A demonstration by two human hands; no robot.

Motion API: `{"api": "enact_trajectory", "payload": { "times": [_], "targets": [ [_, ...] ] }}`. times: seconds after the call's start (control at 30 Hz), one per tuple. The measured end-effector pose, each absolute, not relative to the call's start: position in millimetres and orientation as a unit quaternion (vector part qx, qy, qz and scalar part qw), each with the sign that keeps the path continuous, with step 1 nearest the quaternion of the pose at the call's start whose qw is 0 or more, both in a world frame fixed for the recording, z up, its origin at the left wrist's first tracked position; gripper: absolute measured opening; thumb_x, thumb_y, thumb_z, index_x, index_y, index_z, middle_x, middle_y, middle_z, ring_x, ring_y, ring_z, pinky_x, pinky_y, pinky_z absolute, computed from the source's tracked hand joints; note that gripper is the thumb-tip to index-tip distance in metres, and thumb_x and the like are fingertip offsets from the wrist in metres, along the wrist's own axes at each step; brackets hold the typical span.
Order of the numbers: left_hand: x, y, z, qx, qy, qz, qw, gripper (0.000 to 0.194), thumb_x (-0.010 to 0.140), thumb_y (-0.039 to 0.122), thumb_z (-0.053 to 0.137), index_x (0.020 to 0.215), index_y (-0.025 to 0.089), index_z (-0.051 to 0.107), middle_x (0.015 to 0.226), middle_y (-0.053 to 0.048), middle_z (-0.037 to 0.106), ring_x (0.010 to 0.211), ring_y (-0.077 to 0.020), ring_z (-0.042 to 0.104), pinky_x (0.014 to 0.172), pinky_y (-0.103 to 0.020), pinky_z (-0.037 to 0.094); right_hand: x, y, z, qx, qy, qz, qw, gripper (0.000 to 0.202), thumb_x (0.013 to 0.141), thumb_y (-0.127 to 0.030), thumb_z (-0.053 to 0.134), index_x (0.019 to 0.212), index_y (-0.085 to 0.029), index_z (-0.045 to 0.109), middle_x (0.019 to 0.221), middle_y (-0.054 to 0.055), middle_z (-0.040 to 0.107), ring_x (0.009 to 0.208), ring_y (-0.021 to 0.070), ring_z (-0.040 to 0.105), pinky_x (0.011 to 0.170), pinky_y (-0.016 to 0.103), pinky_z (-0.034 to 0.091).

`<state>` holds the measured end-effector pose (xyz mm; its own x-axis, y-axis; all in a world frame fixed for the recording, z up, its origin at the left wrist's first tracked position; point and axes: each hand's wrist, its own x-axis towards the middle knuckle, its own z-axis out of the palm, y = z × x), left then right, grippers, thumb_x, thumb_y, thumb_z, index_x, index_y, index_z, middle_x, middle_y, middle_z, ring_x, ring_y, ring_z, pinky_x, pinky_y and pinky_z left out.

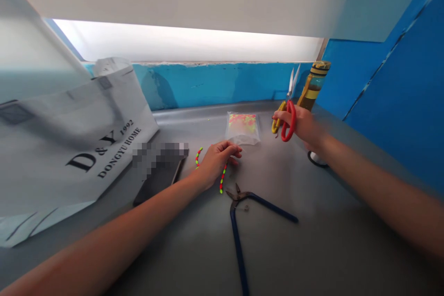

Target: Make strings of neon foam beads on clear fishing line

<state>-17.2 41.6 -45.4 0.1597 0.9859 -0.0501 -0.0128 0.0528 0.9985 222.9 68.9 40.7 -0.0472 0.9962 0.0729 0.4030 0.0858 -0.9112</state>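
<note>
My left hand (pixel 219 162) is closed in a pinch near the table's middle, on a string of red and yellow-green beads (pixel 223 180). One end of the beads hangs below my fingers, and another stretch shows on the hand's far left side. My right hand (pixel 301 124) is raised at the right and grips scissors (pixel 288 106) with one red and one yellow handle. Their blades point up and stand slightly apart. A clear bag of pink and yellow beads (pixel 243 125) lies just beyond my left hand. Blue-handled pliers (pixel 239 196) rest spread on the table nearer to me.
A large white bag (pixel 79 143) with black lettering stands at the left. Beside it lies a dark flat device (pixel 161 175), partly blurred out. A bottle (pixel 312 88) with a yellow strap stands behind my right hand, and a white round object (pixel 317 159) sits below it.
</note>
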Motion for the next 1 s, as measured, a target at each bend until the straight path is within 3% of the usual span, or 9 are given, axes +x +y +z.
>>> {"api": "enact_trajectory", "payload": {
  "times": [0.1,0.23,0.33,0.47,0.57,0.7,0.8,0.93,1.0],
  "targets": [
    [-16.4,40.0,-43.5,0.519,0.467,0.455,0.552,0.020,0.076,0.039,0.068,0.074,0.019,0.068,0.078,-0.004,0.069,0.068,-0.0174,0.062,0.065,-0.029,0.048,218.9,65.6,42.6,-0.530,-0.594,0.373,0.477,0.028,0.085,-0.039,0.067,0.101,-0.021,0.053,0.102,0.010,0.067,0.084,0.0216,0.066,0.067,0.031,0.055],
    [-16.9,41.1,-44.0,0.518,0.466,0.457,0.553,0.026,0.075,0.045,0.069,0.077,0.019,0.069,0.079,-0.005,0.069,0.071,-0.0187,0.063,0.065,-0.030,0.049,209.4,49.6,51.2,-0.500,-0.606,0.407,0.467,0.026,0.085,-0.039,0.068,0.096,-0.022,0.052,0.084,0.004,0.065,0.065,0.0155,0.063,0.057,0.027,0.052],
    [-17.8,42.7,-44.9,0.515,0.456,0.455,0.565,0.026,0.076,0.045,0.069,0.078,0.019,0.070,0.080,-0.005,0.069,0.072,-0.0189,0.063,0.065,-0.029,0.049,201.0,34.0,54.2,-0.493,-0.640,0.476,0.348,0.030,0.081,-0.041,0.073,0.091,-0.021,0.054,0.072,0.001,0.063,0.054,0.0142,0.060,0.048,0.026,0.048],
    [-18.3,43.1,-44.2,0.500,0.446,0.467,0.577,0.022,0.076,0.041,0.070,0.077,0.018,0.071,0.082,-0.006,0.070,0.078,-0.0191,0.065,0.069,-0.028,0.050,195.1,19.7,54.9,-0.520,-0.668,0.506,0.165,0.032,0.079,-0.041,0.074,0.090,-0.020,0.053,0.077,0.004,0.067,0.061,0.0185,0.066,0.046,0.025,0.047],
    [-18.1,42.5,-42.1,0.479,0.444,0.476,0.589,0.020,0.076,0.038,0.071,0.078,0.017,0.071,0.083,-0.006,0.071,0.082,-0.0197,0.066,0.073,-0.030,0.051,196.5,14.5,61.1,-0.491,-0.736,0.460,0.074,0.019,0.088,-0.035,0.061,0.082,-0.019,0.053,0.074,0.004,0.068,0.065,0.0176,0.065,0.053,0.025,0.046],
    [-17.9,42.0,-39.3,0.449,0.438,0.491,0.605,0.019,0.077,0.035,0.070,0.081,0.017,0.068,0.081,-0.007,0.072,0.083,-0.0215,0.068,0.080,-0.035,0.053,199.8,10.8,66.5,-0.443,-0.823,0.356,-0.006,0.021,0.085,-0.028,0.058,0.067,-0.019,0.054,0.066,0.002,0.063,0.060,0.0153,0.058,0.055,0.027,0.039],
    [-18.1,42.0,-38.2,0.431,0.435,0.494,0.617,0.015,0.082,0.031,0.067,0.084,0.016,0.066,0.085,-0.008,0.074,0.084,-0.0209,0.070,0.081,-0.034,0.054,199.2,8.0,61.1,-0.505,-0.807,0.307,-0.014,0.018,0.079,-0.036,0.065,0.079,-0.019,0.058,0.069,0.003,0.064,0.059,0.0168,0.056,0.052,0.028,0.036],
    [-17.7,40.8,-36.1,0.410,0.437,0.492,0.632,0.011,0.087,0.027,0.062,0.086,0.016,0.061,0.092,-0.012,0.075,0.084,-0.0210,0.072,0.077,-0.033,0.055,196.4,6.6,54.2,-0.536,-0.780,0.322,0.032,0.053,0.077,-0.037,0.067,0.123,-0.020,0.049,0.082,0.004,0.068,0.067,0.0196,0.059,0.057,0.029,0.039],
    [-17.1,39.8,-34.7,0.405,0.438,0.491,0.635,0.011,0.088,0.026,0.061,0.087,0.016,0.060,0.093,-0.013,0.076,0.082,-0.0208,0.073,0.076,-0.032,0.056,196.5,8.6,54.9,-0.501,-0.795,0.340,0.031,0.050,0.079,-0.032,0.062,0.125,-0.020,0.047,0.080,0.002,0.065,0.068,0.0187,0.058,0.059,0.028,0.040]
  ]
}}
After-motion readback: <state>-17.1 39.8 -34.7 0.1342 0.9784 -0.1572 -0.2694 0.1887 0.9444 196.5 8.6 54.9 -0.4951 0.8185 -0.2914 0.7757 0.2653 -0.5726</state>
